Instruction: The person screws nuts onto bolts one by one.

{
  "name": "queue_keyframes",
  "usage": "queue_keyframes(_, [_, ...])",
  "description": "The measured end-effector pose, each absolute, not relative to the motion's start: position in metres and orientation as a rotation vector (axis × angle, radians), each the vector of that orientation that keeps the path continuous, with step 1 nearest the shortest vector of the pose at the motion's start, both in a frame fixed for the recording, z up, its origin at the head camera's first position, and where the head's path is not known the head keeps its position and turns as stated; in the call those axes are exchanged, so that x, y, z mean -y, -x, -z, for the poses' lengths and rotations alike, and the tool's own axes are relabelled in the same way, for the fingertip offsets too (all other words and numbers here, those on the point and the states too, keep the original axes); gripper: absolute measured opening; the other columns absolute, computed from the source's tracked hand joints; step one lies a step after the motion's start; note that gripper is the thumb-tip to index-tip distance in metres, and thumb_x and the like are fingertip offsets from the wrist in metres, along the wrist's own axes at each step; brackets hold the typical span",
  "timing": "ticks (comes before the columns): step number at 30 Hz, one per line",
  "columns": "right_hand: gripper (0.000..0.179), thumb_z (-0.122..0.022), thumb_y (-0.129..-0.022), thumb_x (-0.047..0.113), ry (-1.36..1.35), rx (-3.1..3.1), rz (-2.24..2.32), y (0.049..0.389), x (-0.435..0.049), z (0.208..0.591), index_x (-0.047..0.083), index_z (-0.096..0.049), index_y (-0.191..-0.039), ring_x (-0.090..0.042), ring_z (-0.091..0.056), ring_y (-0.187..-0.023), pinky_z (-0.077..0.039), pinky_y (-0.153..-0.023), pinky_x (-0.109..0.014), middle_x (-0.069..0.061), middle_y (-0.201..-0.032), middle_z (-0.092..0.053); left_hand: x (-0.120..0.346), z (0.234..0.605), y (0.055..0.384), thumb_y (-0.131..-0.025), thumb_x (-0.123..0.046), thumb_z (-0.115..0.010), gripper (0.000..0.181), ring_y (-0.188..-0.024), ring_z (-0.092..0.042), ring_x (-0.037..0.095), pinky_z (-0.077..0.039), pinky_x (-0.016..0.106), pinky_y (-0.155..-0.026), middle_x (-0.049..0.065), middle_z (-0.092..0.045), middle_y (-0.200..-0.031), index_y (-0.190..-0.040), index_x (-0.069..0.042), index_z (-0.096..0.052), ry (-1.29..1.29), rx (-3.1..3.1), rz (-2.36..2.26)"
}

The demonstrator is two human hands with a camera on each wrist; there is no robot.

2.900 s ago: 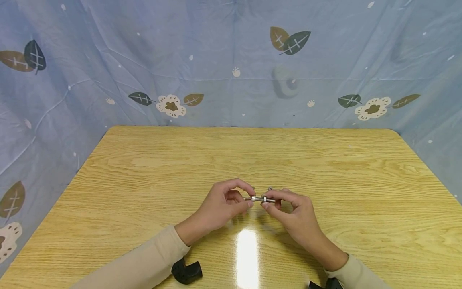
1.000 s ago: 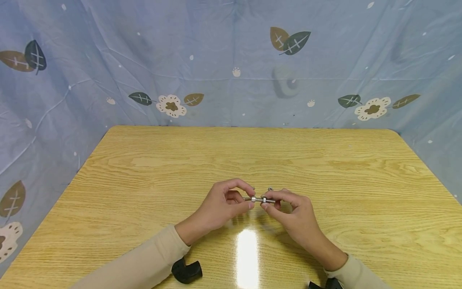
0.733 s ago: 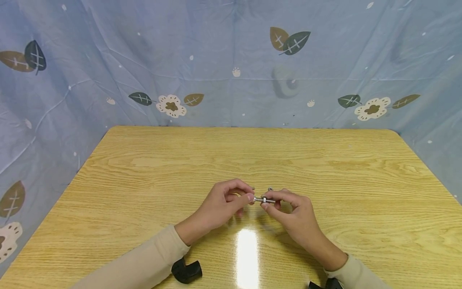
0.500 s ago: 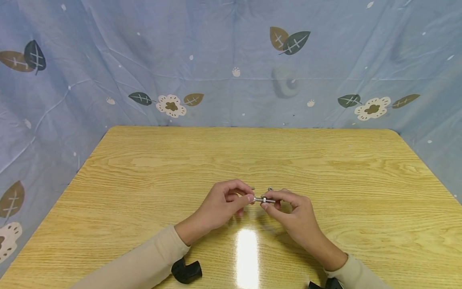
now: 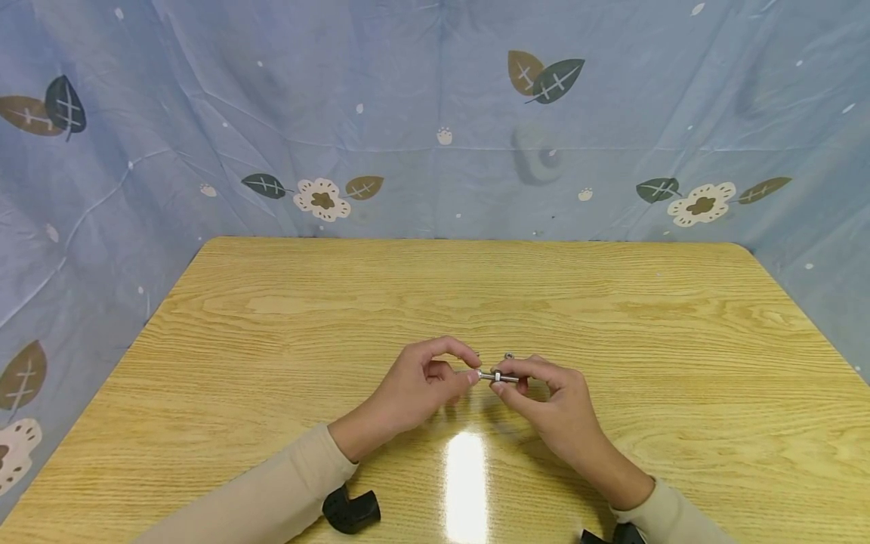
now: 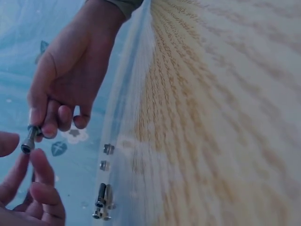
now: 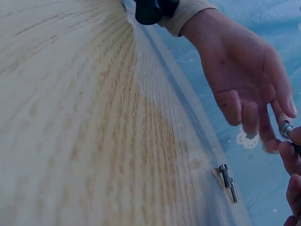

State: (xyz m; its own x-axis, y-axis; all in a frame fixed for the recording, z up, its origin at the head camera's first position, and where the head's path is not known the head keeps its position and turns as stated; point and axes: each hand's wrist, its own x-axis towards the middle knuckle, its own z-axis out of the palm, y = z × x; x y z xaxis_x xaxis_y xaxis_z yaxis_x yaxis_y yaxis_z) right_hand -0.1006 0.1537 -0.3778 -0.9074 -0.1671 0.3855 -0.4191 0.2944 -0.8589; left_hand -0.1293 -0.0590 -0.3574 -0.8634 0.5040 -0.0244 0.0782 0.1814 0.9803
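Right grip (image 5: 563,404) pinching nut (image 5: 498,376), left grip (image 5: 411,391) by bolt head (image 6: 26,148), contact unclear

I see the person's left forearm (image 5: 261,487) reach in slantwise from the lower left, and the right forearm (image 5: 669,510) mirrors it from the lower right. The two hands are near to each other, with the palms turned inward. The right hand (image 5: 557,404) makes a pinch with thumb and forefinger; its other fingers are curled behind. In the left hand (image 5: 414,381), the forefinger is arched above the thumb. I cannot tell if these two tips are pressing.
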Motion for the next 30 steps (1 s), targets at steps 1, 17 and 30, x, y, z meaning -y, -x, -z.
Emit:
queue_keyframes(1, [0.015,-0.072,-0.084,0.001,-0.537,2.341,-1.655,0.1008,-0.1538,0.3780,0.010,-0.076,-0.096,-0.008,-0.052,-0.070,-0.045,-0.065,-0.027,0.004,-0.080,-0.068,0.0587,0.3574,0.1294,-0.095,-0.023,-0.063,0.022,-0.058,-0.055,0.029,-0.039,0.025,-0.048,0.024,-0.064,-0.077,-0.112,-0.009,-0.065,-0.540,-2.115,-1.723])
queue_keyframes(17, [0.014,-0.073,-0.084,0.003,-0.525,2.348,-1.653,0.1002,-0.1535,0.3784,0.010,-0.076,-0.096,-0.008,-0.052,-0.070,-0.044,-0.065,-0.027,0.005,-0.080,-0.068,0.0588,0.3598,0.1290,-0.092,-0.015,-0.067,0.019,-0.071,-0.061,0.038,-0.044,0.024,-0.054,0.022,-0.066,-0.083,-0.110,-0.009,-0.066,-0.585,-2.123,-1.756])
queue_keyframes(30, [0.015,-0.074,-0.083,0.003,-0.495,2.377,-1.640,0.1007,-0.1540,0.3793,0.011,-0.076,-0.095,-0.008,-0.052,-0.069,-0.044,-0.064,-0.027,0.005,-0.080,-0.069,0.0589,0.3609,0.1285,-0.092,-0.017,-0.066,0.018,-0.062,-0.057,0.029,-0.042,0.024,-0.050,0.020,-0.066,-0.080,-0.109,-0.013,-0.066,-0.574,-2.138,-1.747])
